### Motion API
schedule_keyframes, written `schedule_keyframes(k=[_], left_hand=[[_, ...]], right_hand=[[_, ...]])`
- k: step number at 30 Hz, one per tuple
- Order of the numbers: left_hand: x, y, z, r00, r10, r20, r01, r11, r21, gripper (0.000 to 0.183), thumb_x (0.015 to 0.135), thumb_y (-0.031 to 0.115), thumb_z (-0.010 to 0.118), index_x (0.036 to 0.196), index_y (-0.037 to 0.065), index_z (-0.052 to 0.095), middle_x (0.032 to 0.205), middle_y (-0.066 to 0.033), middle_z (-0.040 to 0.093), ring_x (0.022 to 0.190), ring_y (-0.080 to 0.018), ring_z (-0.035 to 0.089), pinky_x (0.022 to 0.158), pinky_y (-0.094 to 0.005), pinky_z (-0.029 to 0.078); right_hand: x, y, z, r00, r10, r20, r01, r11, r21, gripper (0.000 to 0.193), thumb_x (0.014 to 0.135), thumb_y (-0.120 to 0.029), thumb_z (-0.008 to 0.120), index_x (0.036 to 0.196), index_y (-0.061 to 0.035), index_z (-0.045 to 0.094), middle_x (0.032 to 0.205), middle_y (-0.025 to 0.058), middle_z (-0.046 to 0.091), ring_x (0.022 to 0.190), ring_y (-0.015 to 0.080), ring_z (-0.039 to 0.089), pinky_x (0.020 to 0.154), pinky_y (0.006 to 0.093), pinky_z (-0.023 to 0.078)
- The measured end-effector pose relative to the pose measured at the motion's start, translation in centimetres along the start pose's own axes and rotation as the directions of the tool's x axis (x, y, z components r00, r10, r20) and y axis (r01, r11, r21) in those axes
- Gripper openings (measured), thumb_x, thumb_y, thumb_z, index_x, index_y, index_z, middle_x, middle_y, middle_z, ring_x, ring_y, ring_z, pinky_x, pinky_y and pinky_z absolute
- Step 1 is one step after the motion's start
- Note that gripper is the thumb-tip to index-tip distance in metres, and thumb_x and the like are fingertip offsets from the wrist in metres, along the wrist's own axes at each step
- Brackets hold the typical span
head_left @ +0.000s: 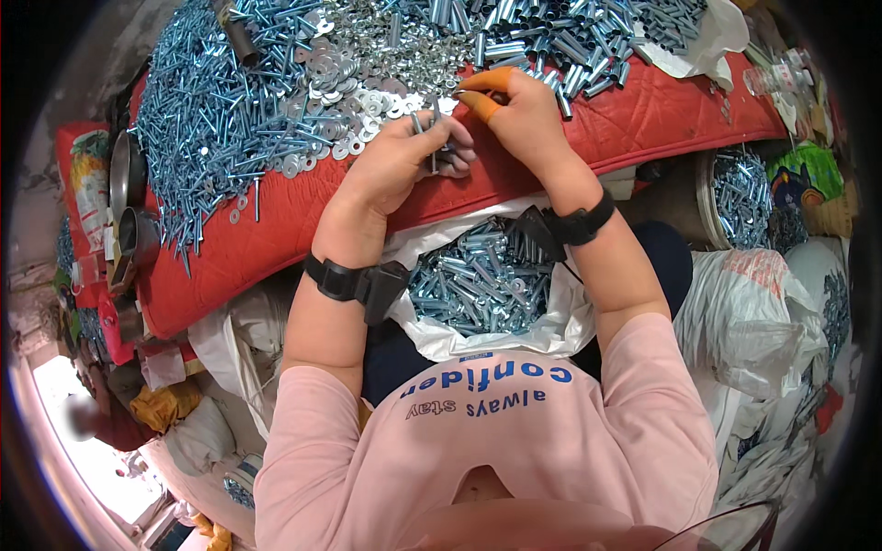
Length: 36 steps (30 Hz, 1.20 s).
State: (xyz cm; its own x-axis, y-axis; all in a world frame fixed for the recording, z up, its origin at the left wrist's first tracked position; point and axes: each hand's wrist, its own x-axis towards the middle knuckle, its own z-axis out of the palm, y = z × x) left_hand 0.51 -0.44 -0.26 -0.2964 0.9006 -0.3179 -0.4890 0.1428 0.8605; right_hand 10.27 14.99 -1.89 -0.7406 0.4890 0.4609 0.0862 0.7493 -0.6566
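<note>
Presently, the left hand holds slender grey metal bolts between curled fingers, over the near edge of the red quilted counter. The right hand, wearing orange finger covers, is just beside it; its fingers are narrow at the tips, and whether they grip a small part cannot be told. Long bluish metal screws lie heaped along the counter's left edge, flat round silver washers to their right. Below the near edge, an open white sack contains bluish metal fasteners.
</note>
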Motion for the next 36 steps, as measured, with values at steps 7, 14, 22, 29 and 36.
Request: schedule_keyframes(k=[7, 14, 22, 29, 36], left_hand=[[-0.5, 0.4, 0.9, 1.0, -0.019, 0.005, 0.017, 0.97, 0.241, 0.02, 0.096, 0.02, 0.045, 0.099, 0.004, 0.058, 0.073, -0.002, 0.058, 0.066, -0.0094, 0.057, 0.057, -0.0224, 0.051], [-0.5, 0.5, 0.8, 0.995, -0.103, -0.001, 0.101, 0.976, 0.191, 0.018, 0.094, 0.021, 0.05, 0.096, 0.006, 0.06, 0.066, 0.0021, 0.053, 0.05, -0.0039, 0.043, 0.041, -0.0178, 0.031], [-0.2, 0.6, 0.7, 0.96, 0.085, -0.266, 0.032, 0.912, 0.41, 0.016, 0.09, 0.02, 0.058, 0.084, 0.006, 0.064, 0.06, 0.0042, 0.05, 0.046, -0.0025, 0.036, 0.042, -0.0183, 0.024], [0.5, -0.2, 0.0, 0.969, 0.059, -0.24, 0.012, 0.959, 0.283, 0.017, 0.091, 0.019, 0.055, 0.088, 0.005, 0.063, 0.062, 0.0032, 0.053, 0.049, -0.0026, 0.039, 0.044, -0.0179, 0.025], [0.6, 0.0, -0.5, 0.956, 0.101, -0.275, -0.013, 0.953, 0.303, 0.014, 0.09, 0.017, 0.055, 0.09, 0.004, 0.063, 0.063, 0.0016, 0.056, 0.048, -0.0029, 0.04, 0.043, -0.0183, 0.028]], right_hand=[[-0.2, -2.9, -1.4, 0.963, 0.166, 0.212, -0.267, 0.694, 0.669, 0.014, 0.081, -0.004, 0.065, 0.094, 0.0032, 0.067, 0.077, 0.004, 0.066, 0.068, 0.0072, 0.059, 0.056, 0.0204, 0.047], [-1.2, -1.4, -2.0, 0.882, -0.445, -0.154, 0.444, 0.895, -0.048, 0.022, 0.076, -0.011, 0.069, 0.097, -0.0106, 0.069, 0.079, 0.0052, 0.066, 0.065, 0.0189, 0.062, 0.058, 0.0299, 0.05], [-2.2, 2.5, -6.9, 1.0, 0.024, 0.011, -0.02, 0.955, -0.297, 0.035, 0.074, -0.012, 0.068, 0.108, -0.0131, 0.064, 0.106, 0.0136, 0.058, 0.089, 0.0317, 0.06, 0.074, 0.039, 0.05], [0.5, 3.3, -3.3, 0.998, -0.023, 0.059, 0.036, 0.973, -0.227, 0.033, 0.074, -0.009, 0.067, 0.107, -0.0117, 0.063, 0.103, 0.0161, 0.057, 0.094, 0.0338, 0.059, 0.08, 0.0397, 0.049], [2.3, 2.5, -0.5, 0.985, -0.158, 0.063, 0.17, 0.937, -0.304, 0.023, 0.073, -0.015, 0.069, 0.096, -0.0135, 0.067, 0.095, 0.0095, 0.059, 0.085, 0.0293, 0.061, 0.073, 0.039, 0.051]])
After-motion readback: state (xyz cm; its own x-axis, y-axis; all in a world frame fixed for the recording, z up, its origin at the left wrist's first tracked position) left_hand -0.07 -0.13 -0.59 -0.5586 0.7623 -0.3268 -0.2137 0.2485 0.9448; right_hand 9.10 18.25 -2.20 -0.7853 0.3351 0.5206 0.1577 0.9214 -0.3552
